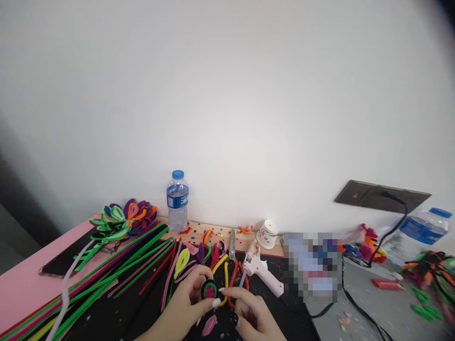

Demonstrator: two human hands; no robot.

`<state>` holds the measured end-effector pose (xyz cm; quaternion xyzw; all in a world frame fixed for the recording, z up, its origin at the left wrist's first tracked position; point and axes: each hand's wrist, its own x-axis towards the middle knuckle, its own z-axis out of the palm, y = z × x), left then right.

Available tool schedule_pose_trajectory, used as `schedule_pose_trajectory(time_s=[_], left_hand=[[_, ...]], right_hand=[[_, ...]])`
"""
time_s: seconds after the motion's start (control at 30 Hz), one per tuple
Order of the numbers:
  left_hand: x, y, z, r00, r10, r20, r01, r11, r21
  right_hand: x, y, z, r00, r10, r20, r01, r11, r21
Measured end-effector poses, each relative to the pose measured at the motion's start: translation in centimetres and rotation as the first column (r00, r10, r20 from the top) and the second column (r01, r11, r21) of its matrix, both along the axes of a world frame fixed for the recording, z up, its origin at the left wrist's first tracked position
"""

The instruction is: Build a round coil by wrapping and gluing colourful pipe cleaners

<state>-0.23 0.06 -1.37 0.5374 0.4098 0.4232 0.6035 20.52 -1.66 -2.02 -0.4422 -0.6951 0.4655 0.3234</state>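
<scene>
My left hand [188,303] pinches a small round coil [209,290] of fuzzy pipe cleaner, with a black rim, a green ring and a dark pink centre. My right hand [254,315] is just to its right. Its index fingertip reaches to the coil's edge, and its thumb is apart below, with black at the tip. Whether the fingertip touches the coil, I cannot tell. Under the hands, a pink pipe-cleaner loop [209,325] lies on the black mat [106,315]. Yellow pipe cleaner [226,277] runs behind the fingers.
A pale pink glue gun [263,272], scissors [232,246] and a paper cup [267,234] stand or lie behind the hands. Long pipe cleaners [117,274] spread leftward by a phone [64,255]. A water bottle [177,201] stands at the wall; a black cable [359,308] crosses the right.
</scene>
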Motion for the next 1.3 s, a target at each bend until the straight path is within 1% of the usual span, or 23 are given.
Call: schedule_pose_trajectory(time_s=[0.1,0.2,0.33,0.5,0.67,0.83,1.07,1.17,1.3], left_hand=[[0.0,0.0,0.1,1.0,0.0,0.006,0.0,1.0,0.012],[0.0,0.0,-0.2,1.0,-0.002,0.006,0.002,1.0,0.007],[0.0,0.0,-0.5,1.0,-0.003,0.011,0.003,1.0,-0.01],[0.0,0.0,-0.2,1.0,0.009,-0.003,-0.009,1.0,0.016],[-0.1,0.1,-0.3,1.0,-0.002,0.01,0.002,1.0,-0.005],[-0.1,0.2,-0.6,1.0,-0.013,0.016,0.013,1.0,-0.009],[0.1,0.4,-0.9,0.997,-0.056,0.051,0.056,0.998,0.004],[0.0,0.6,-1.0,0.996,-0.065,0.053,0.064,0.998,0.015],[-0.1,0.7,-1.0,0.998,-0.055,0.041,0.055,0.998,0.011]], right_hand=[[0.0,0.0,0.1,0.999,0.029,0.031,-0.03,0.999,0.03],[0.0,0.1,0.2,0.999,0.03,0.041,-0.032,0.999,0.041],[0.0,0.1,0.2,0.999,0.042,0.033,-0.044,0.998,0.039],[0.1,0.2,0.1,0.998,0.04,0.039,-0.041,0.999,0.03],[0.1,0.4,0.1,0.998,0.059,0.03,-0.06,0.998,0.034],[-0.1,0.2,0.0,1.0,0.031,-0.004,-0.031,0.999,0.011],[-0.1,0.1,0.1,0.999,-0.009,-0.05,0.006,0.998,-0.056],[-0.1,0.2,-0.1,0.997,0.01,-0.071,-0.014,0.998,-0.055],[-0.1,0.4,-0.3,0.998,0.027,-0.058,-0.03,0.998,-0.047]])
